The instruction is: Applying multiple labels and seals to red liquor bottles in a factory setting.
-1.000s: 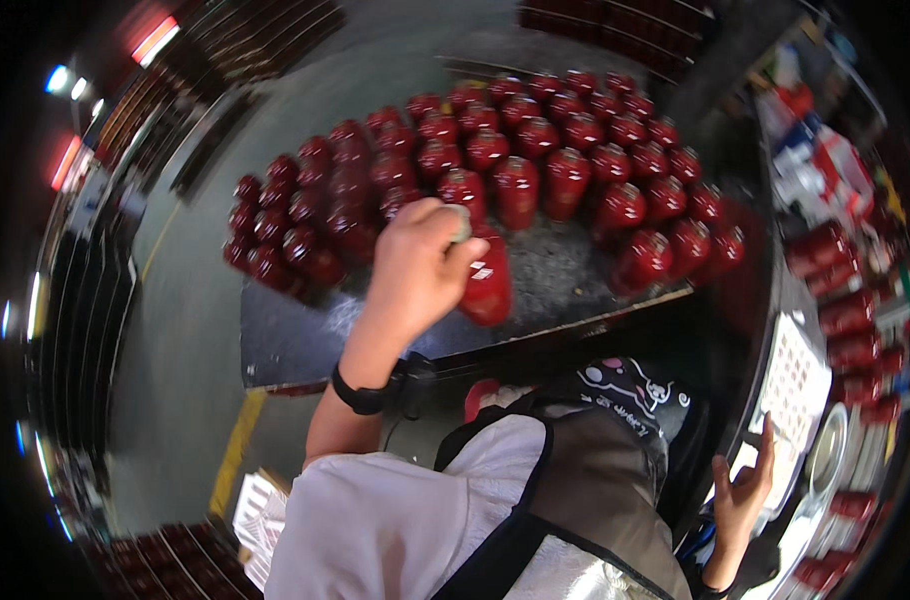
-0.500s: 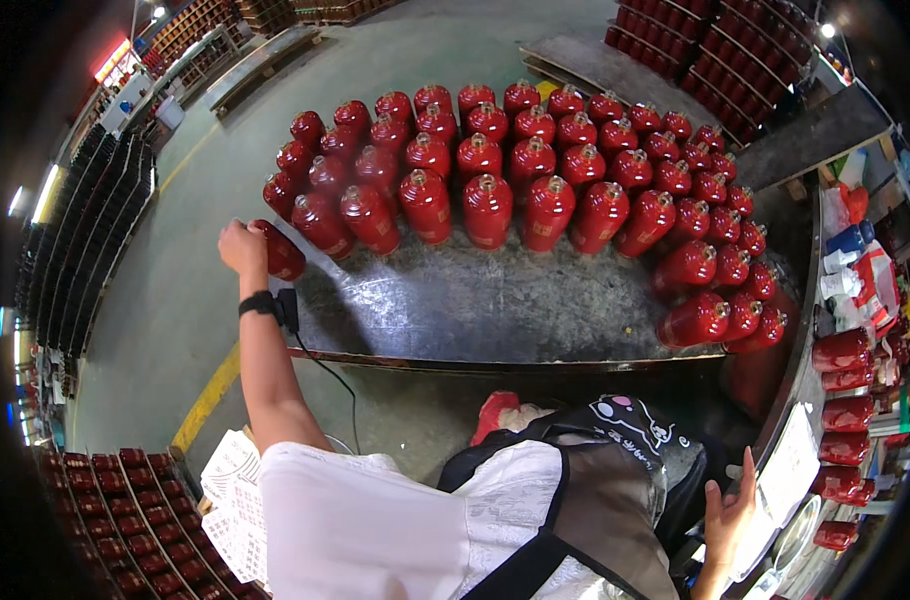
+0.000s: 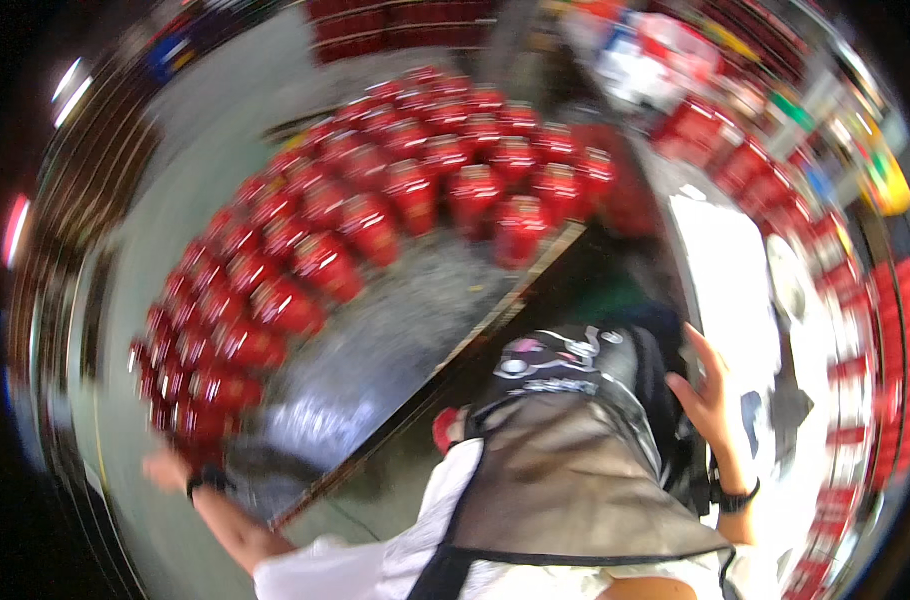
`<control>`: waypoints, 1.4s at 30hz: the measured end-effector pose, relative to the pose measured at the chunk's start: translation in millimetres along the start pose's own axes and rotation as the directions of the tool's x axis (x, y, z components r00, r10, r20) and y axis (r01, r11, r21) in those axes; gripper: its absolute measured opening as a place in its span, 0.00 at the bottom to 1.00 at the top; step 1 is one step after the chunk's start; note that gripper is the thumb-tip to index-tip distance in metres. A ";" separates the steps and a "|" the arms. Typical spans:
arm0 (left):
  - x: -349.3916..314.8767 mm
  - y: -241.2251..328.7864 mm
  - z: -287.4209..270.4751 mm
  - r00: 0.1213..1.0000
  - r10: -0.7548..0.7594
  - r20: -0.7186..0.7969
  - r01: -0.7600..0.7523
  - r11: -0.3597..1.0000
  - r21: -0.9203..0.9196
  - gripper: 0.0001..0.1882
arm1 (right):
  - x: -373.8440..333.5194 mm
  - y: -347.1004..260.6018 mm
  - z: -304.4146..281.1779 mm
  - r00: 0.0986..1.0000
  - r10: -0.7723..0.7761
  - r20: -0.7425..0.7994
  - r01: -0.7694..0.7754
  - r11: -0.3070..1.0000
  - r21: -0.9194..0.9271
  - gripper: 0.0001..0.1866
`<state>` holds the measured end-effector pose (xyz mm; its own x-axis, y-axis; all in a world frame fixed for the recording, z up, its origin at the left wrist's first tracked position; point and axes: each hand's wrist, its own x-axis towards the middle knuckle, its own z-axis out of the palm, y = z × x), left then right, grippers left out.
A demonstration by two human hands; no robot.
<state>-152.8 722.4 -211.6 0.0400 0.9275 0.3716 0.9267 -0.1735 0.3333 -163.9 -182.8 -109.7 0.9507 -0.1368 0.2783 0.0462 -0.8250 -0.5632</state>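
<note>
Rows of red glossy bottles (image 3: pixel 320 262) with clear necks stand on a dark worn tabletop (image 3: pixel 320 405). My left hand (image 3: pixel 167 466), blurred by motion, is at the table's near left corner, just beside the closest bottle (image 3: pixel 203 422). Its fingers look stretched out, and no bottle shows in them. My right hand (image 3: pixel 710 395) is raised over the edge of the side bench on my right, fingers apart and holding nothing. White paper sheets (image 3: pixel 720 270) lie on that bench beside it.
More red bottles (image 3: pixel 760 185) line the side bench (image 3: pixel 680 235) on the right, with a round, pale-rimmed object (image 3: pixel 783 262) near the papers. Bags and coloured items (image 3: pixel 665 60) crowd its far end. Dark stacked racks (image 3: pixel 85 170) stand at the left.
The view has swung to the right, so the table now slants and more of the side bench shows. My left hand was on a bottle at the left end and now appears off it.
</note>
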 end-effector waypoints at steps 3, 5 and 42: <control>-46.0 87.4 -23.0 0.961 0.248 -0.120 -0.266 0.949 -0.171 0.29 | -17.4 1.8 -24.1 0.988 0.148 -0.038 -0.146 0.988 0.050 0.33; -105.4 161.4 -47.3 0.879 0.427 -0.211 -0.476 0.791 -0.383 0.29 | -30.9 4.1 -43.6 0.937 0.349 -0.014 -0.344 0.930 0.130 0.29; -869.8 318.6 -383.5 -0.839 0.355 -0.411 0.355 -0.215 -0.910 0.20 | -474.2 62.8 -128.0 -0.237 0.894 -0.381 -0.929 -0.095 0.356 0.17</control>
<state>-35.6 -266.6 -96.3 0.1422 -0.9763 0.1628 -0.5250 0.0650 0.8486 -651.1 -240.0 -177.5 -0.3013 -0.9136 -0.2729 -0.7788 0.4009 -0.4825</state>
